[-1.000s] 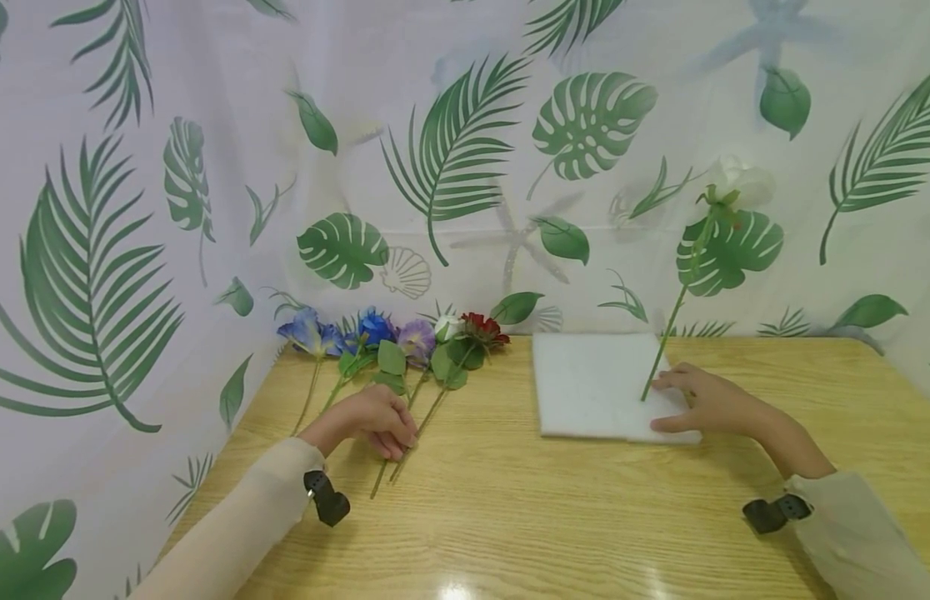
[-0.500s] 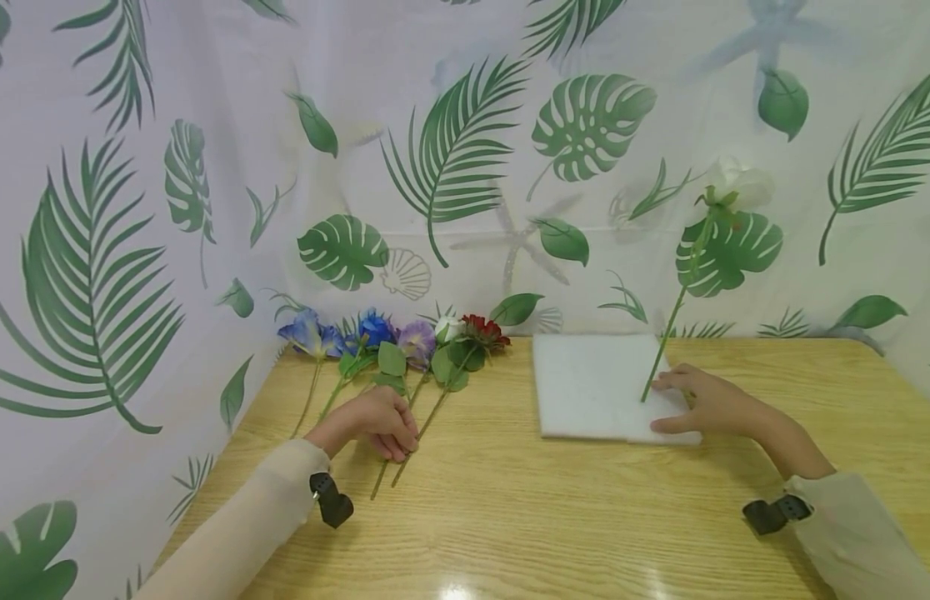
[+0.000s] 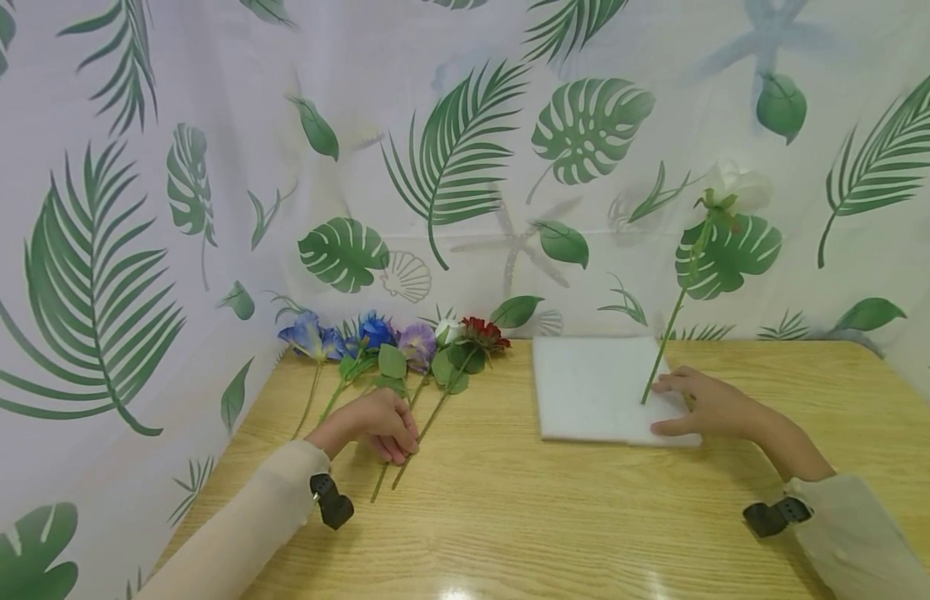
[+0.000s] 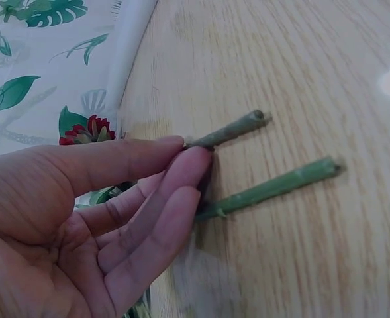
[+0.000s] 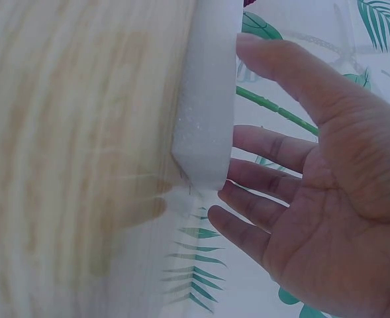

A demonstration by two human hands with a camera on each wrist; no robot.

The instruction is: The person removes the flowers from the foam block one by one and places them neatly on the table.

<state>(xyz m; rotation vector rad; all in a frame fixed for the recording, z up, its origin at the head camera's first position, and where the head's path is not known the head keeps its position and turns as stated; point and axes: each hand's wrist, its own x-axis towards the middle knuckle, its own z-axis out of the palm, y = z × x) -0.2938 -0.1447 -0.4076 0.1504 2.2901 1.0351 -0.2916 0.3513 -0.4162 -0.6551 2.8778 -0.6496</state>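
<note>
My left hand point(image 3: 378, 423) pinches the thin stem point(image 4: 231, 129) of the red flower point(image 3: 485, 332) between thumb and fingertips, low on the stem and close over the table. Beside it lies a second green stem point(image 4: 274, 189), whose cut end points the same way. My right hand point(image 3: 712, 404) rests at the right end of a white foam board point(image 3: 585, 387), thumb and fingers spread and fairly straight. In the right wrist view its fingertips point(image 5: 244, 136) touch the board's edge. A white flower point(image 3: 735, 185) stands in the foam on a long stem, leaning right.
To the left lie a light blue flower point(image 3: 309, 335), a deep blue flower point(image 3: 375, 329), a purple flower point(image 3: 417, 346) and a small white rose point(image 3: 448, 330), heads toward the back. A leaf-printed curtain point(image 3: 465, 150) hangs behind the wooden table point(image 3: 540, 517).
My left wrist has shifted very slightly to the right, its pinch on the red flower's stem unchanged. My right hand, the foam board and the standing flower stay as they were.
</note>
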